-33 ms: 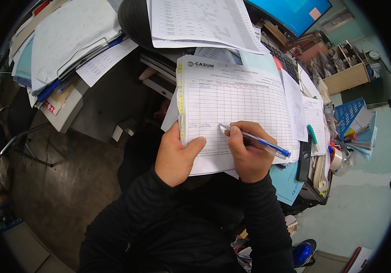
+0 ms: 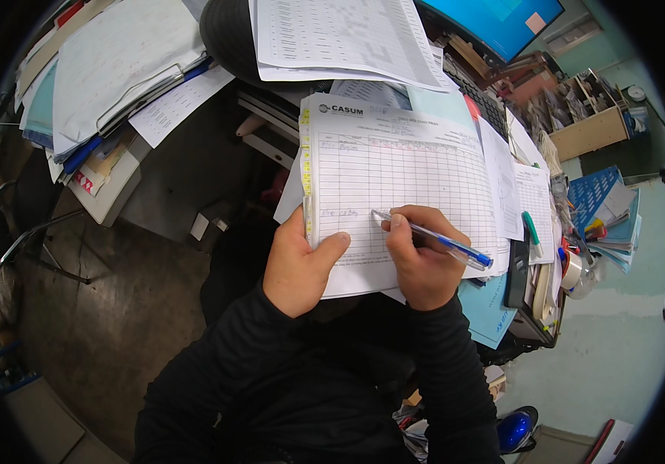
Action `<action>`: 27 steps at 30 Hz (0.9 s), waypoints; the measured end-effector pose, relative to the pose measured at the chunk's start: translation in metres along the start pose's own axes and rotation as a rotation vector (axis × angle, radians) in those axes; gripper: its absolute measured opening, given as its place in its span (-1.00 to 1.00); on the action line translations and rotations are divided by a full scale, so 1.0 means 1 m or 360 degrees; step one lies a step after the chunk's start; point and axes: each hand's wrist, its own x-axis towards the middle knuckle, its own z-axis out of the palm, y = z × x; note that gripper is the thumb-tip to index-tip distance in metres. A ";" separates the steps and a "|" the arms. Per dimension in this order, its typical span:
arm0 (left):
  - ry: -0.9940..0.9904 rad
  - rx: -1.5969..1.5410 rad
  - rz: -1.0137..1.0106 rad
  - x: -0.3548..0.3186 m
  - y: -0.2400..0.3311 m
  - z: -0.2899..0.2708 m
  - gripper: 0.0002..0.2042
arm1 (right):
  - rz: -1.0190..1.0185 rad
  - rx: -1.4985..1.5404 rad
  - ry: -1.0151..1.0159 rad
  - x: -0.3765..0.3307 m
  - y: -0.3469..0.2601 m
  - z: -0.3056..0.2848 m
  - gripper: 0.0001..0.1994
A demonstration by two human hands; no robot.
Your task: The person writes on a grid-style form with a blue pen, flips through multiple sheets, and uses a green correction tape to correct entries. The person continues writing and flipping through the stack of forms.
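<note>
Pen point(image 2: 472, 254) slightly shifted, left hand point(image 2: 301, 263) clasping a gridded form point(image 2: 425, 179) at its lower-left edge, right hand point(image 2: 429, 264) pinched round the pen

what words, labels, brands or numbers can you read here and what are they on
No wording copied, only where it stands:
Gridded form: bold dark heading beside a round logo, readable; handwriting too blurred.
Yellow strip on its left edge: marks too small.
Printed sheets above: too small.
Light-blue folder: slanted lettering, unclear.
</note>
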 end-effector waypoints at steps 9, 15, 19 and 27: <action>-0.0004 0.0022 0.0030 0.004 -0.001 -0.001 -0.62 | -0.0111 -0.0038 -0.0012 0.004 0.005 0.000 -0.91; 0.0012 -0.0039 0.0058 0.005 -0.003 0.000 -0.64 | -0.0147 -0.0129 -0.0057 0.004 0.004 -0.002 -0.91; 0.0003 -0.0025 0.0014 0.004 -0.001 0.000 -0.61 | -0.0042 -0.0039 -0.0005 0.004 0.002 -0.001 -0.92; 0.0007 0.0013 0.0019 0.004 0.000 0.000 -0.61 | -0.0055 -0.0009 0.0015 0.004 0.003 0.003 -0.92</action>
